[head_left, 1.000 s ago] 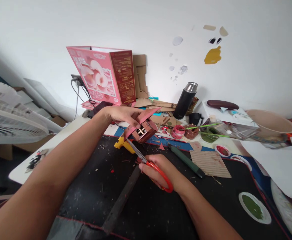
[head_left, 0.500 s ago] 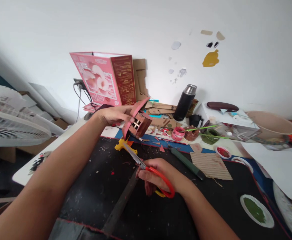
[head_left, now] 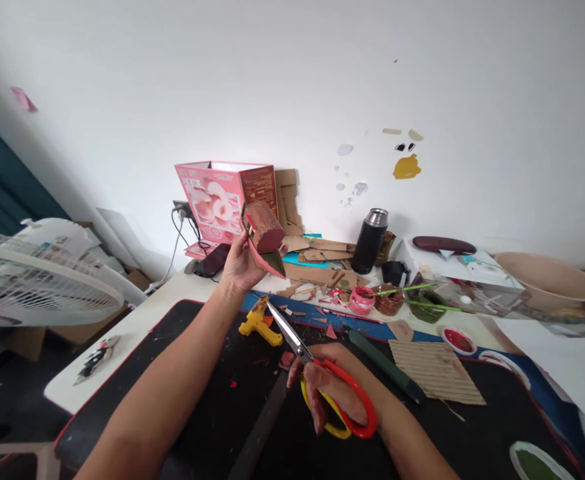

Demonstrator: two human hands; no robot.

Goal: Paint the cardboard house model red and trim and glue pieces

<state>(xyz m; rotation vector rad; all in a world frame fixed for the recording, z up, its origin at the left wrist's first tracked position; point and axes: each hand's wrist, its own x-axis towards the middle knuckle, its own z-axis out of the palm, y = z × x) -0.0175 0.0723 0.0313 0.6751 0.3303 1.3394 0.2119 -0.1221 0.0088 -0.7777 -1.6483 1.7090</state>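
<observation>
My left hand (head_left: pixel 242 263) grips a small model house (head_left: pixel 266 230), reddish-brown with a pink and green curved roof piece, raised over the back of the desk and tilted over. In my right hand (head_left: pixel 329 383) is a pair of scissors (head_left: pixel 297 343) with red and yellow handles; my fingers are through the loops and the blades look closed, pointing up and left. Just beside the blade tips lies a yellow glue gun (head_left: pixel 261 325) on the black mat (head_left: pixel 187 380). A small pink scrap (head_left: pixel 287 360) lies near my right fingers.
A green-handled tool (head_left: pixel 385 365) and corrugated cardboard (head_left: pixel 435 370) lie to the right. Behind stand paint jars (head_left: pixel 362 300), a black thermos (head_left: pixel 369 241), cardboard scraps (head_left: pixel 327 249) and a pink box (head_left: pixel 217 200). A white fan (head_left: pixel 47 277) is at left. Paint lids (head_left: pixel 459 341) sit at right.
My left hand has turned the house over, so its underside and round wall now show. The scissors, earlier over the glue gun, have swung more upright. The view has tilted up.
</observation>
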